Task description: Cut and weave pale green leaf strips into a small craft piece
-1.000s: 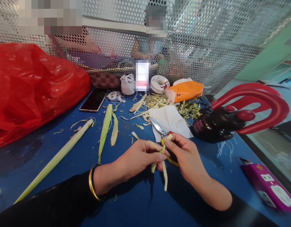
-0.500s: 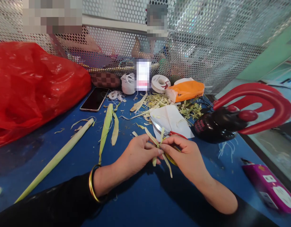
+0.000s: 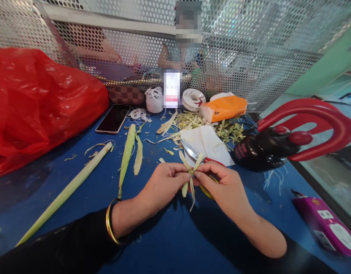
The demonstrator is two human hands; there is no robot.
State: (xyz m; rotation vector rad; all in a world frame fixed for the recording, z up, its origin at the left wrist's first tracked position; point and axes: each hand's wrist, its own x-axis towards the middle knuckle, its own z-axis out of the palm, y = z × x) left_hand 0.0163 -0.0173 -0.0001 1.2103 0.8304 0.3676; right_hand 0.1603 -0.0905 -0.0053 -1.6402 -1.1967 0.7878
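Between both hands is a small knot of pale green leaf strips (image 3: 185,189), its ends sticking out up and down in a cross shape. My left hand (image 3: 166,180), with a gold bangle at the wrist, pinches the knot from the left between thumb and fingers. From the right, my right hand (image 3: 222,182) pinches it the same way. Just beyond the fingers, scissors (image 3: 189,149) with red handles lie on white paper (image 3: 204,137); the right hand partly hides them. Something yellow and curved (image 3: 206,192) shows beneath the right hand.
Left on the blue table are a long pale stalk (image 3: 69,186), leaf pieces (image 3: 128,152), a phone (image 3: 113,119) and a red plastic bag (image 3: 44,110). Behind lie plant scraps (image 3: 229,131), a ribbon spool (image 3: 189,99) and an orange packet (image 3: 226,107). A black bottle (image 3: 256,150) and purple power strip (image 3: 325,224) stand right.
The leaf-strip knot has turned in my fingers: its upper ends now spread in a V and the lower thin strip hangs straighter. Both hands remain in nearly the same place.
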